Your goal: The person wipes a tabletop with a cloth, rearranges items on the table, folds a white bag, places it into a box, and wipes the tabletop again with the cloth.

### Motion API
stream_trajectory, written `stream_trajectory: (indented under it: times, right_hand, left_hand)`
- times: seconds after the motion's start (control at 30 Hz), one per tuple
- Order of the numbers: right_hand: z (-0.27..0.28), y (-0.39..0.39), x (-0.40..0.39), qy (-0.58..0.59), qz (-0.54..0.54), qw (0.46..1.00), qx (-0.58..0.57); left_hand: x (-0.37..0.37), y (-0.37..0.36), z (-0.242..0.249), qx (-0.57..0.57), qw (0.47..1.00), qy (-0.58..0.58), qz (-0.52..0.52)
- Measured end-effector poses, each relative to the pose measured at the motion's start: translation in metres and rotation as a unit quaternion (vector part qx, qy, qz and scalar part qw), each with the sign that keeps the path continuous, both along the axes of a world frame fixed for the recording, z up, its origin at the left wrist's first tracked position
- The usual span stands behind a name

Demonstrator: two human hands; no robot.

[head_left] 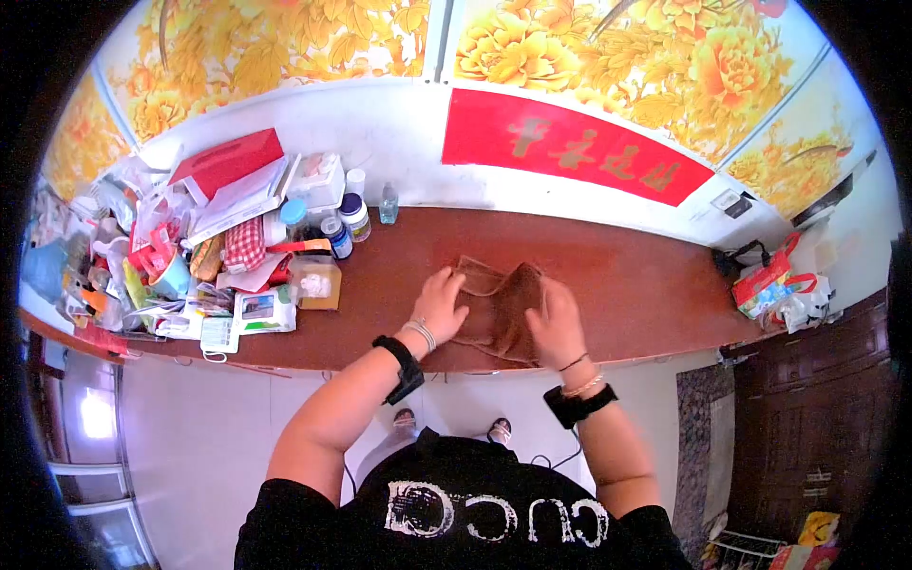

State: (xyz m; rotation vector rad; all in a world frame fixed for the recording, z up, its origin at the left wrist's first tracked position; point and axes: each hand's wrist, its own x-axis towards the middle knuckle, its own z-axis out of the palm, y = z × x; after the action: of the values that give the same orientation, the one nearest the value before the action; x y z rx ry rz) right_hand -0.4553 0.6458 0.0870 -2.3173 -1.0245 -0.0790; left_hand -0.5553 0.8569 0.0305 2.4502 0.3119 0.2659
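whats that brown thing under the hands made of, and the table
The brown thing looks like thin cloth or mesh: limp, folded, slightly see-through at its edges. The table looks like wood or wood veneer with a smooth reddish-brown finish and faint sheen; which one is unclear.

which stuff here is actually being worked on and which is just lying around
In hand: sheer brown fabric piece, pressed flat by left hand and right hand on the brown wooden table.

Lying about: small clear bottle, white pill jars, red box, red-handled plastic bag.
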Motion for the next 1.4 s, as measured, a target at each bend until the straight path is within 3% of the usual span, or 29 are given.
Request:
stream_trajectory:
  times: [0.13,0.2,0.57,0.73,1.13,1.4]
  right_hand:
    - [-0.061,0.016,-0.024,-0.045,-0.025,0.994,-0.098]
    - [-0.078,0.023,-0.032,0.013,-0.006,0.952,-0.305]
    - [-0.099,0.002,-0.031,0.018,-0.024,0.974,-0.224]
    - [-0.093,-0.053,-0.010,0.023,-0.029,0.978,-0.206]
    - [-0.092,-0.222,0.063,0.035,-0.031,0.979,-0.200]
    - [-0.099,-0.277,0.108,0.041,-0.055,0.984,-0.161]
  left_hand:
    - [0.003,-0.020,-0.026,0.053,0.995,0.053,-0.060]
    - [0.007,-0.027,-0.033,0.109,0.979,0.141,-0.098]
    - [0.037,-0.053,-0.041,0.176,0.954,0.183,-0.157]
    - [0.057,-0.098,-0.044,0.223,0.936,0.190,-0.194]
    - [0.133,-0.265,-0.028,0.218,0.923,0.230,-0.220]
    - [0.189,-0.316,-0.032,0.235,0.914,0.222,-0.246]
